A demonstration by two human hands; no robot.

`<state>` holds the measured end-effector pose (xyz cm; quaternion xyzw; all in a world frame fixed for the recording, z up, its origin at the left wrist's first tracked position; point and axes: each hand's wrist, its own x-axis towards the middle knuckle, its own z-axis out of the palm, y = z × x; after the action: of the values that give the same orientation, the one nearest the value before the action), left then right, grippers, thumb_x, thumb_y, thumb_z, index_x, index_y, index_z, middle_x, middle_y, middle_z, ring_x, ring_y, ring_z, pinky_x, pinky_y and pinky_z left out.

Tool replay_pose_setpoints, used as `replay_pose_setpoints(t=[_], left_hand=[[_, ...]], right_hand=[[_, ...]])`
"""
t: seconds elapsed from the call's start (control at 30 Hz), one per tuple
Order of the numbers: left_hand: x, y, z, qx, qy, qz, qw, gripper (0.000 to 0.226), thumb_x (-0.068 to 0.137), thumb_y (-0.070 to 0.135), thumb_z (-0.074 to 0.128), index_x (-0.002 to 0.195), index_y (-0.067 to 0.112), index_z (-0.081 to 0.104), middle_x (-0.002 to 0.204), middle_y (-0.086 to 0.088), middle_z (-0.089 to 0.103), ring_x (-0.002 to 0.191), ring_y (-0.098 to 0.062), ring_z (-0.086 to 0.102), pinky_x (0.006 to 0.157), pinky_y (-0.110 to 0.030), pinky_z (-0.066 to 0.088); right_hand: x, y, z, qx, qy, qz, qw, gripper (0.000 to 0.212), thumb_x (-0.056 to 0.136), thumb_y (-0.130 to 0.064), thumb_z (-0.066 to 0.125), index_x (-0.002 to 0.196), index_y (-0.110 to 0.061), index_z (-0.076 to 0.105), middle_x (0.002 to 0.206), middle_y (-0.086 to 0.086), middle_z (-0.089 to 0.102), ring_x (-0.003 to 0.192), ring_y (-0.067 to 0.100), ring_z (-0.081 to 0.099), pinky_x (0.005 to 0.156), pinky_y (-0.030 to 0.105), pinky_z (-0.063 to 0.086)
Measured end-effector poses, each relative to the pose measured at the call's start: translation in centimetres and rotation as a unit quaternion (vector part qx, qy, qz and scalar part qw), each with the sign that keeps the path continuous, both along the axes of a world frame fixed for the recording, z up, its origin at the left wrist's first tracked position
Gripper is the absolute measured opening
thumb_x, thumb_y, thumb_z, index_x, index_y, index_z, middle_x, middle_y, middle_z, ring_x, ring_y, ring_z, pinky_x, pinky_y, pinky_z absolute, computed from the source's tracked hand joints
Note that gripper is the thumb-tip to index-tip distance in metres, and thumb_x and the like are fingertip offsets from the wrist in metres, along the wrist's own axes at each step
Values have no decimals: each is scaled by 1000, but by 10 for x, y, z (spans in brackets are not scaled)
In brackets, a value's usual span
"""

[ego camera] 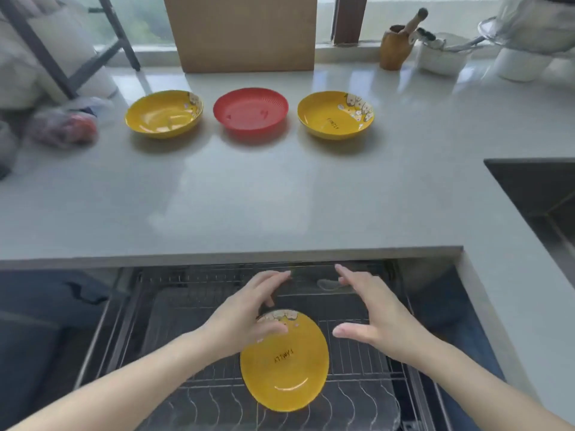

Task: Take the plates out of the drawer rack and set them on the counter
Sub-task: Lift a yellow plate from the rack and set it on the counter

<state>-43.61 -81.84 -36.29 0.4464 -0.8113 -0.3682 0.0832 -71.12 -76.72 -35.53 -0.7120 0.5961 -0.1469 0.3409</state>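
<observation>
Head view: pulled-out wire drawer rack point(357, 362) below counter point(280, 197) edge. One yellow plate point(284, 368) in the rack, tilted, "FAMILY" lettering on it. Left hand point(249, 312) over the plate's upper rim, thumb touching it, fingers spread, not clamped. Right hand point(370, 315) just right of the plate, fingers apart, holding nothing, not touching. On counter, in a row: left yellow plate point(164, 113), red plate point(250, 108) in the middle, right yellow plate point(336, 115). Cardboard box point(242, 32) behind them. Dark sink point(541, 194) at right

Left hand point(249, 318) touching yellow plate point(284, 365) in drawer rack point(357, 368); right hand point(370, 318) spread beside it.
</observation>
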Motion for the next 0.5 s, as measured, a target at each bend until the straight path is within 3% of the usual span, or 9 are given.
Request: replay_pose_setpoints(t=[0.1, 0.17, 0.23, 0.4, 0.5], left_hand=[[24, 28, -48, 32, -63, 15, 997, 91, 78, 44, 73, 149, 41, 16, 150, 18, 23, 101, 3, 50, 86, -18, 48], [38, 42, -80, 50, -99, 23, 994, 99, 73, 47, 76, 150, 40, 13, 154, 13, 22, 121, -6, 47, 98, -25, 46], [49, 54, -106, 64, -126, 37, 989, 111, 67, 51, 80, 151, 35, 10, 156, 7, 23, 137, -13, 35, 109, -30, 38], [62, 68, -149, 80, -185, 65, 977, 127, 63, 49, 83, 153, 24, -2, 160, 0, 16, 146, -20, 20, 116, -36, 25], [63, 70, -168, 76, -191, 73, 976, 129, 59, 51, 85, 153, 25, 0, 160, 1, 18, 145, -21, 23, 116, -38, 28]], right_hand=[[6, 25, -48, 69, 61, 24, 996, 103, 67, -74, 63, 148, -47, 6, 145, -14, 37, 132, 6, 32, 112, 38, 34], [9, 35, -78, 107, 101, 29, 989, 111, 62, -80, 60, 152, -39, 9, 148, -7, 36, 135, 12, 32, 112, 39, 34], [14, 39, -104, 133, 123, 25, 983, 113, 64, -68, 72, 153, -35, 11, 152, -4, 33, 140, 18, 30, 113, 41, 33], [28, 36, -147, 161, 138, 12, 977, 124, 60, -49, 84, 153, -35, 3, 156, -2, 32, 140, 23, 34, 111, 42, 38], [34, 33, -160, 161, 117, 25, 980, 124, 54, -47, 85, 146, -49, 1, 149, -7, 40, 132, 20, 42, 102, 41, 46]])
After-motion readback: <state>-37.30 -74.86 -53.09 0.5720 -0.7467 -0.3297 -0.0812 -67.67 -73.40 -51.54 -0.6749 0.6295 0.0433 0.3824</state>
